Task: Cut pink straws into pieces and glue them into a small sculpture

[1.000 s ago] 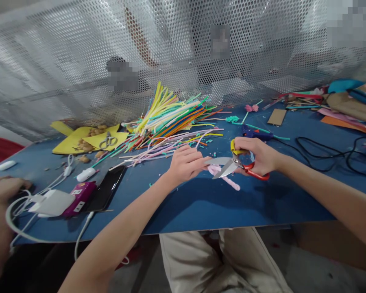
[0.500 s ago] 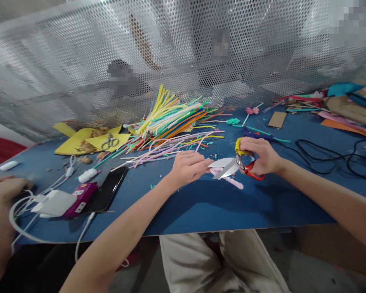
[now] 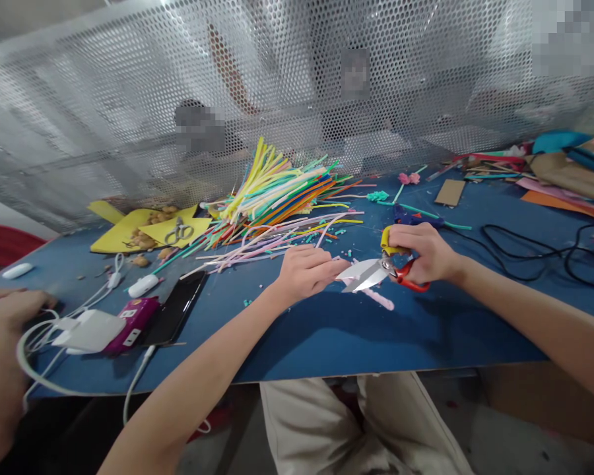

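Note:
My right hand [image 3: 423,251] grips a pair of shears [image 3: 363,275] with one yellow and one red handle. Their broad silver blades point left toward my left hand [image 3: 307,270], which is closed in a pinch near the tips. A pale pink pipe cleaner [image 3: 381,301] runs out from behind the blades, its end toward the lower right; it seems to start at my left fingertips, where the blades partly hide it. Small teal and pink clippings lie on the blue table [image 3: 307,343] around both hands.
Behind my left hand lies a heap of coloured pipe cleaners [image 3: 282,188]. To the left are a black phone [image 3: 178,310], a purple power bank [image 3: 133,323], white cables, yellow paper [image 3: 116,231] with small scissors [image 3: 179,231], and another person's hand [image 3: 17,307]. Black cable [image 3: 519,254] lies right; perforated metal screen [image 3: 287,86] stands behind.
The blades of the shears have come closer together over the pink pipe cleaner. Both hands stay in nearly the same place.

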